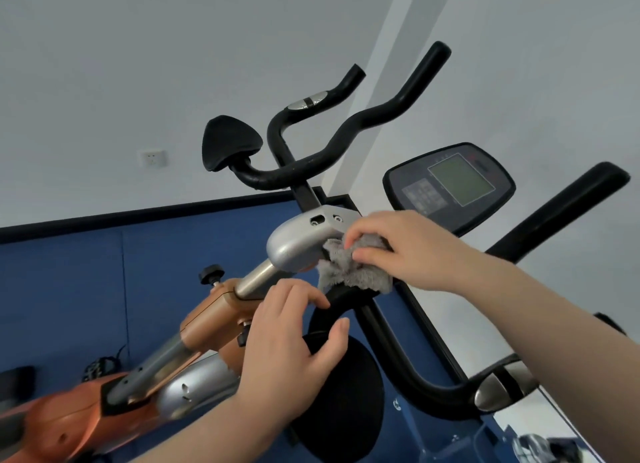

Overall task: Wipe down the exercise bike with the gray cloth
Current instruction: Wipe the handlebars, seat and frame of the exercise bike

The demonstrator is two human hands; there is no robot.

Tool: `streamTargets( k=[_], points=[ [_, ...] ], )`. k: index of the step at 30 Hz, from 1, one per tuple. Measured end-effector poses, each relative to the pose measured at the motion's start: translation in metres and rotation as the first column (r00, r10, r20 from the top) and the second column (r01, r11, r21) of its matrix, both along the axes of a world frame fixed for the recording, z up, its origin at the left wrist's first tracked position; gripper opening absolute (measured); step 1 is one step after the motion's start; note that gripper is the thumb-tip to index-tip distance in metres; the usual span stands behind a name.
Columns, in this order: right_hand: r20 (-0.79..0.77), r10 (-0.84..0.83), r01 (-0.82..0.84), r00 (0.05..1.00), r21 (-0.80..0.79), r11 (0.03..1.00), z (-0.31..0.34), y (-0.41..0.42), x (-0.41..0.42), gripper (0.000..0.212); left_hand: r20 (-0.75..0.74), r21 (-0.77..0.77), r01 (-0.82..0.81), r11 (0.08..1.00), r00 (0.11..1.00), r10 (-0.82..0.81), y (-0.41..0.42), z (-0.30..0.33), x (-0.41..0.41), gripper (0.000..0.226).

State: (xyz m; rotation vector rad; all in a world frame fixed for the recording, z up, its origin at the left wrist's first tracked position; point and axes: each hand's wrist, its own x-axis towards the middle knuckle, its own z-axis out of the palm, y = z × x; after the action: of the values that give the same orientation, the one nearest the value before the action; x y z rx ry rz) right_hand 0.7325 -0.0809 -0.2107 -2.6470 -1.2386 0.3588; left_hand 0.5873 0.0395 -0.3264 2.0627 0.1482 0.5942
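1. Exercise bike (221, 310): orange frame w/ silver stem, tilted across the head view; black handlebars (346, 140) and a console (450, 185) sit above.
2. Gray cloth (349, 270): bunched, pressed against the underside edge of the silver stem cap (298, 247), just above a black padded rest (346, 386).
3. Your right hand (412, 251): fingers closed round the cloth, thumb and forefinger pinching it to the cap.
4. Your left hand (294, 344): fingers spread and part curled, resting by the stem and the pad's top edge. Steadying, not gripping, as far as can be told.
5. Step in hand (est.): wiping the cap/stem junction; most of the bike likely still to do.
6. Next move (est.): drag the cloth down the silver stem or up to the bars. Refold first; the wad gives little contact area.
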Motion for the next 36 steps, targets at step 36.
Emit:
streamTargets(
  k=[36],
  points=[
    [0.278,-0.394,0.263,0.876,0.408,0.874,-0.028,-0.02,-0.063,0.024,-0.054,0.116,0.263,0.958,0.965,-0.258,-0.007,0.047,0.029,0.021]
  ],
)
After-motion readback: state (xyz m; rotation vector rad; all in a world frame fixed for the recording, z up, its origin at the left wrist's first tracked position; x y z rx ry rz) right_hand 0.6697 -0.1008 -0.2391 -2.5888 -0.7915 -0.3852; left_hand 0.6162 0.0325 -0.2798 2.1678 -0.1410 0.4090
